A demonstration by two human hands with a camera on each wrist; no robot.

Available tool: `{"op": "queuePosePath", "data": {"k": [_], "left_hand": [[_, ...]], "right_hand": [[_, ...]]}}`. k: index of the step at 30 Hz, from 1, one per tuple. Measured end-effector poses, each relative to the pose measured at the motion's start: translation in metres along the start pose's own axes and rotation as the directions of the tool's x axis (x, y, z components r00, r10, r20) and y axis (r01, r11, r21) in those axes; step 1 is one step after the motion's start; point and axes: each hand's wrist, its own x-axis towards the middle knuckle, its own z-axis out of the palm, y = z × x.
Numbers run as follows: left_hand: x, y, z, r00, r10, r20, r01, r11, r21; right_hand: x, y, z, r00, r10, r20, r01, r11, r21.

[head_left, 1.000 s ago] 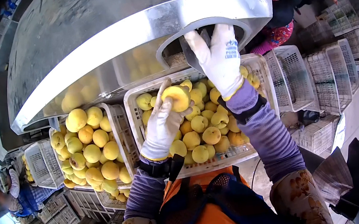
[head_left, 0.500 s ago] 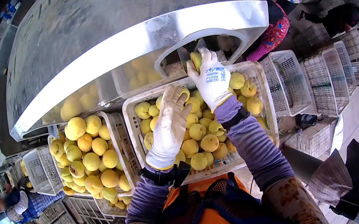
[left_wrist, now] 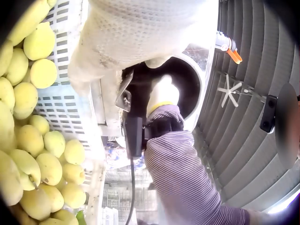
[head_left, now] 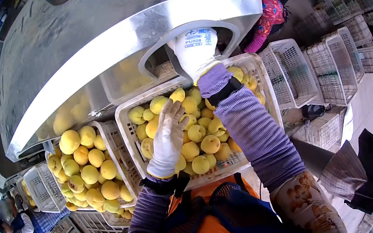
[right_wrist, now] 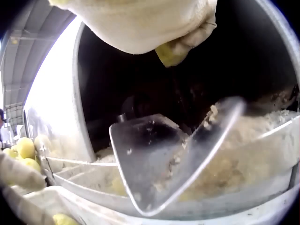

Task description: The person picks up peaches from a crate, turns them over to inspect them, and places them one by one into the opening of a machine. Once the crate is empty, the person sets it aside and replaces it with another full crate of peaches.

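My gloved right hand point(head_left: 196, 50) reaches into the round opening of a metal machine point(head_left: 106, 61), with its fingertips hidden inside in the head view. In the right wrist view, that hand grips a yellow peach point(right_wrist: 169, 55) above a V-shaped metal chute point(right_wrist: 150, 161) with crumbs stuck to it. The gloved left hand point(head_left: 168, 138), fingers extended and holding nothing, hovers over the left side of a white crate point(head_left: 205, 179) filled with yellow peaches point(head_left: 196, 133).
Left of this crate stands another peach-filled crate point(head_left: 122, 155). White crates point(head_left: 293, 74) line the right side, with more stacked behind. Other people point(head_left: 272, 9) stand beyond the machine's right end; one more person point(head_left: 24, 227) is at far left.
The right hand has gone from above the crate, peach in its fingers, deeper into the opening. The left hand held a peach a second ago; that peach is gone from it.
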Motion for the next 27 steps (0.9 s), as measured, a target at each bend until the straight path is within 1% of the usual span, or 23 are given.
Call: {"op": "queuePosePath", "data": {"k": [1,2,3,4,5,6,7,8,9,10,11,13,14,16,17,18,19,20,22,24,25,26,27], "left_hand": [[0.001,-0.009,-0.004,1.000,-0.018,0.006,0.018,1.000,0.012],[0.002,-0.014,-0.008,0.999,-0.034,0.009,0.033,0.999,0.031],[0.001,-0.015,-0.005,0.995,-0.093,-0.034,0.096,0.986,0.136],[0.000,-0.015,-0.004,0.986,-0.141,-0.088,0.158,0.960,0.232],[0.001,-0.018,-0.002,0.973,-0.176,-0.148,0.215,0.924,0.316],[0.008,-0.021,0.001,0.990,-0.117,-0.074,0.138,0.765,0.630],[0.018,-0.025,0.004,0.995,-0.096,0.009,0.042,0.510,0.859],[0.027,-0.030,0.008,0.990,-0.110,0.093,-0.070,0.194,0.979],[0.039,-0.032,0.022,0.969,-0.219,0.114,-0.102,0.067,0.993],[0.049,-0.047,0.032,0.954,-0.286,0.086,-0.080,0.030,0.996],[0.060,-0.067,0.040,0.936,-0.346,0.055,-0.061,-0.007,0.998],[0.087,-0.120,0.047,0.949,-0.314,-0.007,0.010,0.007,1.000],[0.093,-0.124,0.061,0.947,-0.319,-0.027,-0.002,-0.091,0.996],[0.105,-0.123,0.091,0.946,-0.320,-0.054,-0.039,-0.277,0.960],[0.105,-0.143,0.087,0.947,-0.306,0.096,-0.205,-0.346,0.916],[0.105,-0.147,0.088,0.946,-0.309,0.097,-0.211,-0.359,0.909],[0.111,-0.149,0.090,0.947,-0.304,0.104,-0.219,-0.372,0.902],[0.115,-0.151,0.091,0.947,-0.303,0.109,-0.225,-0.382,0.896],[0.121,-0.145,0.083,0.939,-0.293,0.180,-0.267,-0.289,0.920],[0.119,-0.140,0.068,0.932,-0.240,0.270,-0.314,-0.167,0.935],[0.114,-0.127,0.062,0.950,-0.204,0.237,-0.256,-0.072,0.964],[0.104,-0.113,0.053,0.980,-0.180,0.081,-0.043,0.205,0.978],[0.092,-0.090,0.042,0.989,-0.148,0.013,0.054,0.436,0.898]], "right_hand": [[0.001,-0.004,-0.007,0.999,-0.019,0.044,0.018,0.999,0.032],[-0.010,-0.003,-0.023,0.990,0.086,0.116,-0.110,0.970,0.218],[-0.034,0.002,-0.028,0.989,0.133,-0.068,-0.090,0.897,0.433],[-0.062,0.011,-0.026,0.950,0.206,-0.235,-0.017,0.786,0.618],[-0.087,0.034,-0.024,0.976,0.198,-0.090,-0.121,0.837,0.534],[-0.108,0.065,-0.020,0.978,0.200,0.061,-0.207,0.879,0.429],[-0.119,0.099,-0.010,0.956,0.243,0.162,-0.277,0.930,0.242],[-0.128,0.127,0.003,0.919,0.301,0.255,-0.322,0.946,0.044],[-0.136,0.147,0.019,0.912,0.309,0.268,-0.309,0.950,-0.047],[-0.139,0.164,0.035,0.909,0.315,0.273,-0.287,0.948,-0.137],[-0.136,0.177,0.054,0.869,0.322,0.377,-0.245,0.940,-0.238],[-0.121,0.172,0.062,0.813,0.374,0.447,-0.208,0.903,-0.376],[-0.118,0.166,0.063,0.780,0.404,0.479,-0.184,0.879,-0.441],[-0.112,0.169,0.058,0.765,0.403,0.503,-0.208,0.893,-0.399],[-0.114,0.169,0.050,0.769,0.385,0.511,-0.220,0.909,-0.354],[-0.117,0.169,0.045,0.774,0.369,0.514,-0.236,0.922,-0.306],[-0.124,0.173,0.043,0.821,0.361,0.443,-0.311,0.932,-0.184],[-0.132,0.175,0.036,0.870,0.300,0.392,-0.319,0.947,-0.015],[-0.141,0.173,0.014,0.950,0.191,0.249,-0.265,0.912,0.314],[-0.152,0.163,-0.003,0.956,0.203,0.211,-0.288,0.776,0.561],[-0.158,0.158,-0.007,0.958,0.214,0.192,-0.288,0.707,0.646],[-0.165,0.153,-0.012,0.957,0.225,0.182,-0.285,0.627,0.725],[-0.164,0.142,-0.026,0.954,0.239,0.181,-0.292,0.609,0.737]]}}
